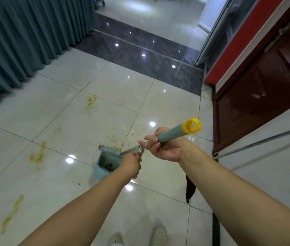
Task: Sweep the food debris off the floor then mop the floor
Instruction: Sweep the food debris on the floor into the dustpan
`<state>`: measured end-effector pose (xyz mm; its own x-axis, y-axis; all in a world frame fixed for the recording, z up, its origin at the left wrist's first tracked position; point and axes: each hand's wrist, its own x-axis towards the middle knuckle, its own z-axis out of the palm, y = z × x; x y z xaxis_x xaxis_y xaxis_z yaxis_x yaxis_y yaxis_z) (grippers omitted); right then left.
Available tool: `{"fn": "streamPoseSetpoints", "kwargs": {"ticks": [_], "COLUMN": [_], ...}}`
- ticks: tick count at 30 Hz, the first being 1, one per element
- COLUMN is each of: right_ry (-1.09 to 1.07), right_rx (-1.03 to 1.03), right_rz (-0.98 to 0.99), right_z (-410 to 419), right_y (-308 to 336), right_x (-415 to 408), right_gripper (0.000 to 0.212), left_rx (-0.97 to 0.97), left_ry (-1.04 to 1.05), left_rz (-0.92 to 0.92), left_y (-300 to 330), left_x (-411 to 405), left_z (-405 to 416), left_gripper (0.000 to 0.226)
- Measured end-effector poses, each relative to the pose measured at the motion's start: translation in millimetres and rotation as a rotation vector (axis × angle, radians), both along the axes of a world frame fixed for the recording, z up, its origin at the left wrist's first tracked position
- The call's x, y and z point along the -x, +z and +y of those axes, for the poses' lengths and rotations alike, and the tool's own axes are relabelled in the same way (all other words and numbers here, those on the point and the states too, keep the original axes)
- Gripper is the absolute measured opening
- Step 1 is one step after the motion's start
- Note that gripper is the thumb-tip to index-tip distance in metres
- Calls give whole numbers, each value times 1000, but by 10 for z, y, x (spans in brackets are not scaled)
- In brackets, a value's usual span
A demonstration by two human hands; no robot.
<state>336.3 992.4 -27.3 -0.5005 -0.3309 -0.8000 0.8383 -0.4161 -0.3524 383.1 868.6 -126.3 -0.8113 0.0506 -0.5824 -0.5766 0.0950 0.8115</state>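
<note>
broom handle (174,134) being gripped by right hand (165,148) for reach | dustpan (105,164) being steadied beside crumbs (115,141) by closed left hand (131,165)

Both forearms extended forward; left hand (131,163) fisted low, right hand (165,146) curled closed, palm up, slightly higher.

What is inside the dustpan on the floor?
The dustpan shows a dark inner cavity with a few dark bits near its comb teeth. The left hand and forearm cover its right side, so the rest cannot be seen.
</note>
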Motion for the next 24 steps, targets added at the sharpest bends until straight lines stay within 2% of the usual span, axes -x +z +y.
{"fn": "streamPoseSetpoints", "kwargs": {"ticks": [3, 5, 10, 13, 16, 20, 24], "right_ry": [99, 132, 47, -8, 16, 74, 118], "right_rx": [-20, -63, -95, -72, -63, -48, 10], "right_rz": [63, 102, 141, 109, 49, -33, -125], "right_z": [-42, -72, 7, 126, 193, 239, 156], "right_y": [-30, -87, -235, -301, -394, -581, -594], "right_x": [-7, 24, 244, 411, 557, 680, 600], "right_gripper": [13, 15, 25, 15, 7, 30, 23], "left_rx": [16, 64, 271, 340, 307, 307, 288], "left_ry": [55, 130, 214, 304, 443, 599, 797], "left_rz": [-47, -127, -54, -23, -5, -10, -31], "left_y": [76, 150, 148, 89, 11, -47, -83], "left_x": [95, 158, 184, 136, 112, 38, -192], "left_z": [17, 33, 2, -18, 16, 39, -9], "left_gripper": [32, 31, 42, 44, 45, 48, 48]}}
